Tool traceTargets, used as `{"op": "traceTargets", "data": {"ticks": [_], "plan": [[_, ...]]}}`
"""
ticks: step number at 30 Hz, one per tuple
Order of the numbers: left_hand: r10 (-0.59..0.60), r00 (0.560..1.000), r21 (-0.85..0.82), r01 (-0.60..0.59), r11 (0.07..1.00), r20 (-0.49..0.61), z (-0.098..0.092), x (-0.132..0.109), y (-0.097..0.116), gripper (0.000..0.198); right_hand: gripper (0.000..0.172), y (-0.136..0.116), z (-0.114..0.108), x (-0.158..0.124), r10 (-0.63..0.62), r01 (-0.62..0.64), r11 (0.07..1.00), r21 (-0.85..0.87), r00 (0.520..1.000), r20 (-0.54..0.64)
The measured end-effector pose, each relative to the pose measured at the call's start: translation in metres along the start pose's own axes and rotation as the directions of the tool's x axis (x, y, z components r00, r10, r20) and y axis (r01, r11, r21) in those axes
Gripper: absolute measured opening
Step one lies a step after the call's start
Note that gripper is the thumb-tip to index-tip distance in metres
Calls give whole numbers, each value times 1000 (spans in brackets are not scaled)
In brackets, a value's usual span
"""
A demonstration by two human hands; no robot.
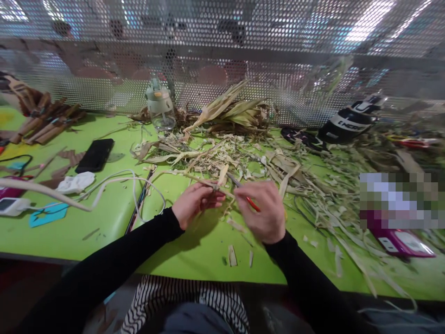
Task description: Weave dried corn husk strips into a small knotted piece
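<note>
Left hand (195, 202) pinching pale leaf strip (223, 174) above green table (201, 273), mid-front; right hand (263, 211) curled round red-handled tool (253, 204), just beside strip. Clear bottle (163, 119) upright at back, straw (163, 110) inside, any liquid unclear. Black bottle (342, 127) tilted, back right, opaque, contents hidden. Leaf scraps (208, 160) between.

The tool handle (253, 204) is red, tabletop (107, 225) green, cloth (153, 299) striped black-and-white.

2 hands (198, 202) (262, 208), 2 btls. (162, 106) (349, 121), 1 blk phone (95, 155), prob. 1 red-handled tool (253, 204) (blurry there).
</note>
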State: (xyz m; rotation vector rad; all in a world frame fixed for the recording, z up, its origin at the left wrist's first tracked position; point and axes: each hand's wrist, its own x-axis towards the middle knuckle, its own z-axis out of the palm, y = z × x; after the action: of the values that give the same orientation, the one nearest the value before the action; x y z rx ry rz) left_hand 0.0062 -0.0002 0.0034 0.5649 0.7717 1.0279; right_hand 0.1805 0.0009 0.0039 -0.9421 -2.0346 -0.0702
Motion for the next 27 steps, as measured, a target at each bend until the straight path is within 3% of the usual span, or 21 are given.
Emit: {"op": "traceTargets", "data": {"ticks": [2, 4, 7, 10, 12, 15, 17, 19, 21, 23, 25, 27], "plan": [[35, 999, -29, -36, 999, -35, 3, -2, -1, 12, 16, -8, 5, -3, -209, 226, 971, -79, 961, 181], [39, 998, -4, -40, 999, -48, 4, -3, -1, 9, 20, -16, 10, -5, -263, 314, 940, -130, 915, 307], [37, 998, 105, -42, 994, 52, 1, -4, -3, 14, 20, -23, 13, -8, -297, 354, 921, -162, 908, 297], [98, 989, 195, -119, 974, 114, -4, -2, -3, 19, 22, -21, 10, -9, -289, 327, 934, -142, 928, 234], [113, 989, 235, -132, 963, 92, -6, -1, -1, 20, 19, -17, 9, -8, -207, 224, 970, -95, 965, 159], [68, 987, 265, -105, 959, 145, -6, 0, 2, 22, 10, -13, 10, -6, 88, -94, 986, 135, 995, 47], [53, 978, 285, -110, 952, 199, -6, 0, 2, 21, 9, -12, 12, -5, 320, -334, 880, 338, 942, 97], [71, 976, 322, -137, 937, 207, -6, 0, 2, 20, 14, -13, 14, -4, 479, -515, 726, 455, 854, 202], [112, 974, 375, -181, 909, 197, -6, -1, 1, 20, 20, -14, 15, -4, 562, -624, 610, 489, 776, 289], [157, 971, 432, -221, 874, 179, -4, -2, 0, 20, 24, -16, 15, -4, 592, -668, 550, 501, 735, 329], [204, 971, 462, -240, 854, 127, -2, -2, 0, 19, 25, -18, 14, -3, 580, -682, 534, 500, 726, 370], [247, 967, 470, -244, 848, 57, -1, -2, 1, 17, 23, -21, 12, -2, 542, -653, 609, 450, 757, 365]]}}
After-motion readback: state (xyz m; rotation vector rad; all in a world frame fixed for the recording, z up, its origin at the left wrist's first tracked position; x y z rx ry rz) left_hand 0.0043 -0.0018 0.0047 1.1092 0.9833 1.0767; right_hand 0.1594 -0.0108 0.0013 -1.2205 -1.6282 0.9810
